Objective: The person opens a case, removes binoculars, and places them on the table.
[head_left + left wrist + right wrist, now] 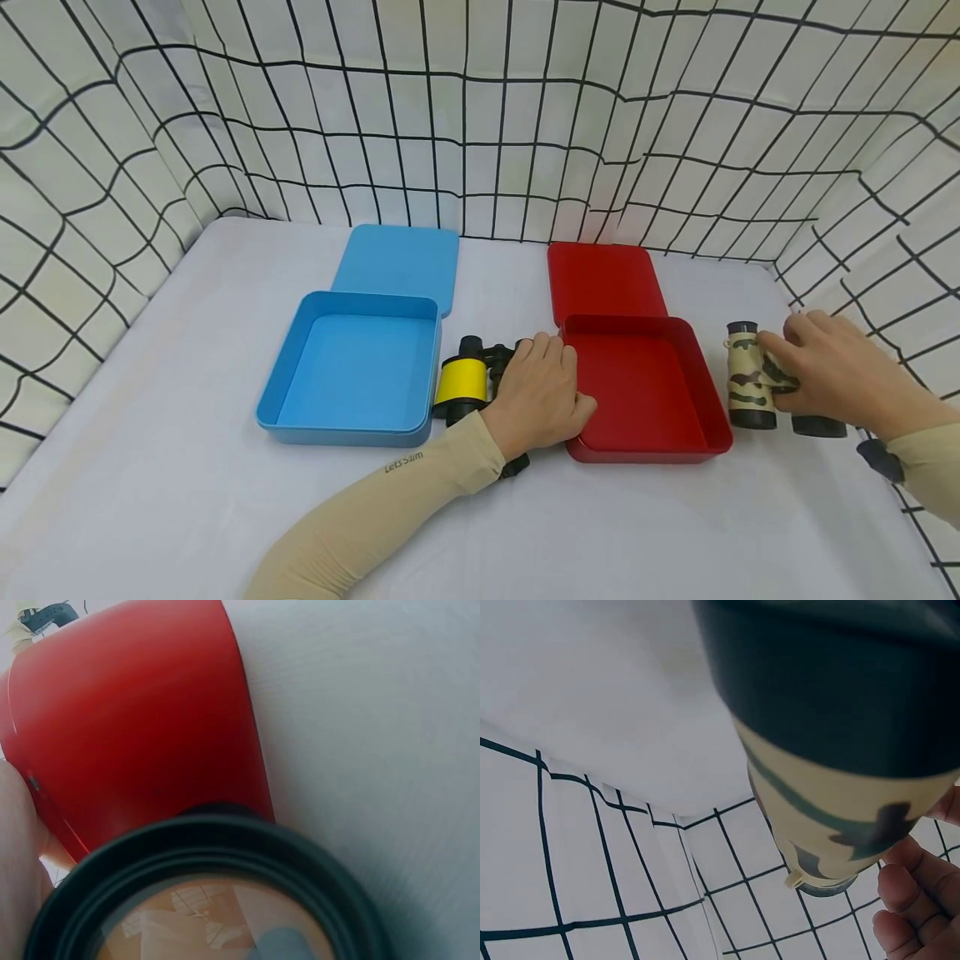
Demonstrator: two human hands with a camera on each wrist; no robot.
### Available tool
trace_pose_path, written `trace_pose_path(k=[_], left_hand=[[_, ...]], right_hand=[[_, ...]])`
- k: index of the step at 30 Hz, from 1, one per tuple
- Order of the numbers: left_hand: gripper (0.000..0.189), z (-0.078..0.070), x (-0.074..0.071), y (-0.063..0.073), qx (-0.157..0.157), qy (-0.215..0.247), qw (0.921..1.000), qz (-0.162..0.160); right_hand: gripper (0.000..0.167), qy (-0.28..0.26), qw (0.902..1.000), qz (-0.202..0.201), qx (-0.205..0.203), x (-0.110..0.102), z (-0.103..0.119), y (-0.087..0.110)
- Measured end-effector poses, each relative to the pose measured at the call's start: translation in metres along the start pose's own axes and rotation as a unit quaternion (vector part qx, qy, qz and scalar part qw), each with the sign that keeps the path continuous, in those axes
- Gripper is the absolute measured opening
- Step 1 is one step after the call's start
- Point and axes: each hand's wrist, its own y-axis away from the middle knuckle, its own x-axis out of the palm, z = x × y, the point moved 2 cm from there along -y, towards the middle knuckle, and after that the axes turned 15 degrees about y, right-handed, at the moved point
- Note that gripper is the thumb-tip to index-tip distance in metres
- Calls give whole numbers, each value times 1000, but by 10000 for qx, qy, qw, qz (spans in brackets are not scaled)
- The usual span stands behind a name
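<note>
Between the two boxes lie black-and-yellow binoculars [462,381], their right barrel mostly hidden under my left hand [536,392]. Curled fingers grip that barrel from above, and the thumb reaches over the near left corner of the red box [648,457]. In the left wrist view, the black lens rim [225,834] fills the bottom, with the red box's outer wall [142,712] beyond. On the far right, my right hand [840,367] grips camouflage binoculars [746,375] around their right barrel, thumb near the central bridge. The right wrist view shows the camouflage barrel [817,817] up close beside curled fingers [911,892].
A blue box [345,436] stands left of the yellow binoculars, its lid [397,258] folded back. Behind the red box its own lid [607,283] lies flat. White cloth walls with a black grid [465,117] enclose the white table [150,467] at the back and sides.
</note>
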Motion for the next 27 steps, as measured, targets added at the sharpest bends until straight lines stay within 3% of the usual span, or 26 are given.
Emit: trace_pose_path(k=[8, 19, 27], left_hand=[[27, 0, -1, 0, 2, -67, 10000, 54], [26, 1, 0, -1, 11, -75, 9999, -83], [27, 0, 0, -1, 20, -28, 10000, -48]], right_hand=[[81, -75, 9989, -351, -314, 14, 6, 4], [82, -2, 9980, -393, -488, 20, 7, -3], [77, -9, 9989, 112, -452, 23, 7, -9]])
